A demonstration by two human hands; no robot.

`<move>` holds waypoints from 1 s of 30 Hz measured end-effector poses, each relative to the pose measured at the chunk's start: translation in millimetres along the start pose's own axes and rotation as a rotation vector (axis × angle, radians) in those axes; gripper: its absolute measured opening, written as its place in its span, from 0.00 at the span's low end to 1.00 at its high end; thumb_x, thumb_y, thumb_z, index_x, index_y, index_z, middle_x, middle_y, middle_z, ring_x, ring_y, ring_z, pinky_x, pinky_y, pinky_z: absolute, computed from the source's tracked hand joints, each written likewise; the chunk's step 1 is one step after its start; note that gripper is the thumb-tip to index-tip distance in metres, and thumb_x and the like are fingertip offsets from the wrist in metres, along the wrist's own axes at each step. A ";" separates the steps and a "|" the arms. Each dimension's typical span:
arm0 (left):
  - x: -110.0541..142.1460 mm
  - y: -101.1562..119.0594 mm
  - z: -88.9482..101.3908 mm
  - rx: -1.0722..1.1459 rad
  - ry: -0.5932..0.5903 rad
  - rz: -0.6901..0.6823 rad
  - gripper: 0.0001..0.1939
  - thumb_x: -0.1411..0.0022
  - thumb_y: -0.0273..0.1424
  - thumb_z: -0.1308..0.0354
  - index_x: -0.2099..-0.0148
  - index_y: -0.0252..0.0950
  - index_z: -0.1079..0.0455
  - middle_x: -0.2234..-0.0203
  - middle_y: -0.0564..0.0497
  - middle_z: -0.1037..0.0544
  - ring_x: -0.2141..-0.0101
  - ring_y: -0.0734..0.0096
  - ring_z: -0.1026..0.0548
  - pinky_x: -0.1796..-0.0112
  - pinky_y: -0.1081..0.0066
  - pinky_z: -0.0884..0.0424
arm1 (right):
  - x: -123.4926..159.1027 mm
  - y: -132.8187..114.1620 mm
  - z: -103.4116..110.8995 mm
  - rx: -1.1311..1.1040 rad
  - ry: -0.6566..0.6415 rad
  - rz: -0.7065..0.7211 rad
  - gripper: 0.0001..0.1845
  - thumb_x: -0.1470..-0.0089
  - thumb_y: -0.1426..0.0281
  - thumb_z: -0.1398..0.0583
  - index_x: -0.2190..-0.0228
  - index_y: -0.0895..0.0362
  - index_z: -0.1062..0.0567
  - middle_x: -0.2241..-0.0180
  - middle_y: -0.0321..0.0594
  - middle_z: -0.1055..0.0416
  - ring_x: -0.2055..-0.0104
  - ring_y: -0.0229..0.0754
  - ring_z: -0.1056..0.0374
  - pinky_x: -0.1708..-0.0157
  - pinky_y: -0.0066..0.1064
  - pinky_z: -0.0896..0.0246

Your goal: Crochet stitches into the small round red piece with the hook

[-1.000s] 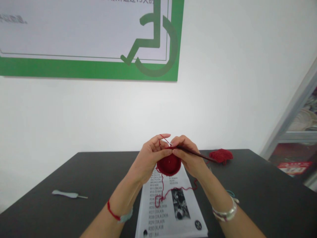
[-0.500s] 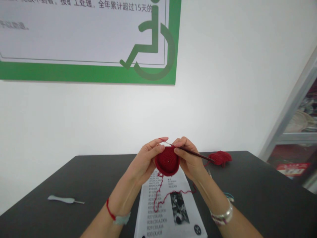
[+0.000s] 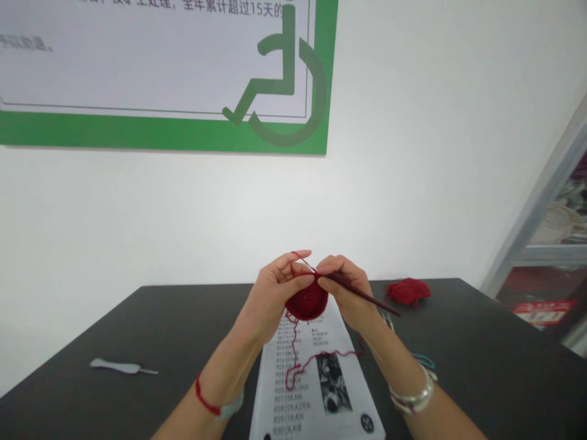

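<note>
Fingers pinched close: left hand on disc, right hand on hook; paper below disc, yarn ball right.

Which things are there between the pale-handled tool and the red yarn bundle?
In the head view, the left arm, then the printed sheet crossed by a red strand, then the right hand come between.

I'm facing a white wall, brightest around its middle, with a green-bordered sign on it, a dark tabletop below, and grey-framed shelves off right.
</note>
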State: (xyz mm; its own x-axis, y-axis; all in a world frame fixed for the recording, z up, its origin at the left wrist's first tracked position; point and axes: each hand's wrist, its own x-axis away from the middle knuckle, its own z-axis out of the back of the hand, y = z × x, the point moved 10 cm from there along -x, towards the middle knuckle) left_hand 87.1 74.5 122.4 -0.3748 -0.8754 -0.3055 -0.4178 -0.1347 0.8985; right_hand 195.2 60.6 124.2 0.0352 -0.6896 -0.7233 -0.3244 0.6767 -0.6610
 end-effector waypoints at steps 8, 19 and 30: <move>-1.9 -0.2 2.5 -0.058 0.017 -0.002 0.22 0.53 0.23 0.34 0.53 0.32 0.29 0.77 0.55 0.23 0.78 0.80 0.30 0.75 0.78 0.38 | 3.6 -15.6 6.5 0.334 0.055 0.091 0.07 0.49 0.76 0.38 0.69 0.52 0.28 0.73 0.32 0.31 0.71 0.36 0.36 0.71 0.28 0.41; 2.3 16.8 8.2 -0.155 0.134 -0.119 0.23 0.52 0.23 0.37 0.51 0.31 0.33 0.79 0.57 0.24 0.80 0.79 0.31 0.78 0.78 0.38 | -1.1 -5.4 5.6 0.040 0.042 -0.109 0.07 0.51 0.73 0.36 0.75 0.55 0.30 0.79 0.32 0.25 0.85 0.31 0.38 0.85 0.24 0.43; 1.3 9.5 10.4 -0.097 0.102 -0.065 0.27 0.52 0.24 0.36 0.48 0.30 0.34 0.76 0.55 0.23 0.77 0.77 0.28 0.75 0.77 0.35 | 0.8 -12.7 7.2 -0.003 0.015 -0.113 0.08 0.49 0.72 0.36 0.75 0.55 0.31 0.72 0.38 0.20 0.72 0.41 0.23 0.68 0.37 0.24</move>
State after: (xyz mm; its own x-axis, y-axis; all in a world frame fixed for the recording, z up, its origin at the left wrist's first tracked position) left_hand 74.1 77.0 127.3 -0.2612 -0.9053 -0.3350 -0.3546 -0.2328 0.9056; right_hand 206.1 53.3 130.5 0.0572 -0.7656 -0.6407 -0.3220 0.5933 -0.7377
